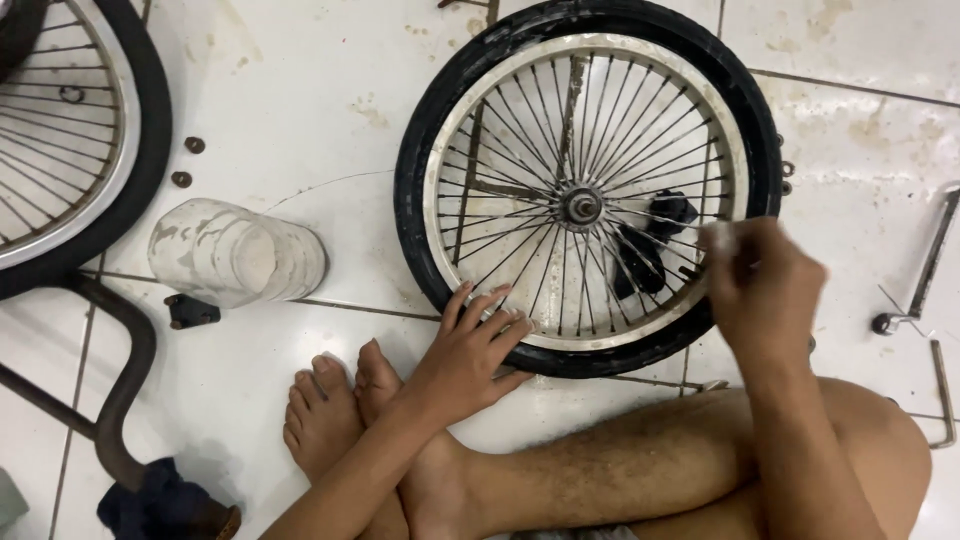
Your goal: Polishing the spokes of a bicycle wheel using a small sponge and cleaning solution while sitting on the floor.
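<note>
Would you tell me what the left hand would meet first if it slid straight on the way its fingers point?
Probably the spokes: the left hand already rests on the wheel's rim, pointing toward the hub.

Black tyre (pixel 425 165) around a silver-white rim (pixel 735 150) — thin dark spokes (pixel 510 150) fanning from a grey hub (pixel 581 207). White floor tiles (pixel 300 90), brown-stained — beside a cloudy translucent jar (pixel 235 253).

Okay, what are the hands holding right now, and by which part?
The left hand presses flat on the wheel, at its near rim and tire. The blurred right hand pinches something small and whitish; its kind cannot be told.
</note>
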